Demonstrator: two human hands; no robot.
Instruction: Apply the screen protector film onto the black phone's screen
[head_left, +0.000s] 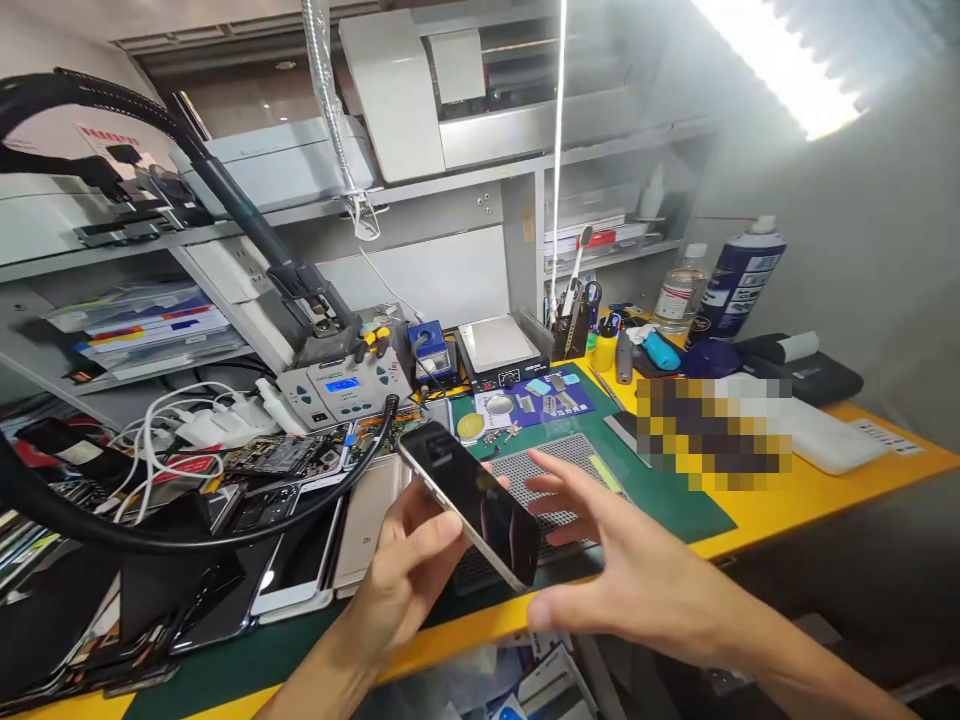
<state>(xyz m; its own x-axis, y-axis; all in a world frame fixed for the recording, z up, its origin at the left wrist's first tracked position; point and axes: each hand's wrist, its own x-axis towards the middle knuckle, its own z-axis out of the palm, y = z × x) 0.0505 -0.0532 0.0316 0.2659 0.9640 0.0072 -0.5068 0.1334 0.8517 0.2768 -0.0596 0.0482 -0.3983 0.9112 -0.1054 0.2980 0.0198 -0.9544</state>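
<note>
Two bare hands meet at the lower centre of the frame, above the front edge of the yellow counter [817,485]. Left hand [409,580] grips a dark-screened smartphone [472,500], its fingers closed around the lower edge and side of the handset, which is raised clear of the counter and tilted, glass facing up and toward the camera. Right hand [637,575] hovers just beside the phone, fingers spread apart and holding nothing, fingertips close to the screen's right edge; whether they touch it cannot be told. Below the phone lies a perforated metal pad [559,460] on a green work mat [675,500]. At the left of the frame lie a stack of other phones [300,560], loose circuit boards and a soldering station [341,385] with a black hose [225,535]. Handling, as a judgement: the handset looks light, rigid and slim, with smooth glass and metal faces that are likely slippery and breakable if dropped; the narrow side rails offer the surest hold, with pressure kept off the screen
</note>
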